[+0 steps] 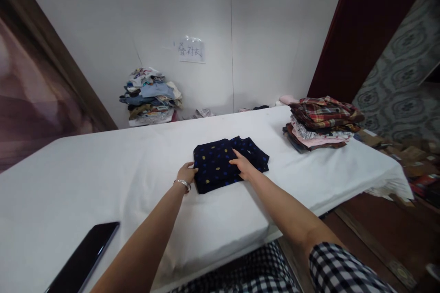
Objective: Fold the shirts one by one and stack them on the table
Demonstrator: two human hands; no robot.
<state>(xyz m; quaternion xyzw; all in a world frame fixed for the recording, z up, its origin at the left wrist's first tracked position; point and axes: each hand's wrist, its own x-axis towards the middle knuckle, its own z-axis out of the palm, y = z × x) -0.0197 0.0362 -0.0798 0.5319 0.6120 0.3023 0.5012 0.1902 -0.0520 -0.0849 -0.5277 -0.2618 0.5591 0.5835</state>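
A folded dark navy shirt (220,160) with yellow and blue dots lies in the middle of the white table (103,169). My left hand (186,174), with a bracelet at the wrist, holds the shirt's left edge. My right hand (242,163) rests flat on top of the shirt, fingers pointing toward its centre.
A stack of folded plaid and pink clothes (321,121) sits at the table's right end. A black phone (84,256) lies near the front left edge. A heap of unfolded clothes (151,96) stands against the back wall. Boxes clutter the floor at right.
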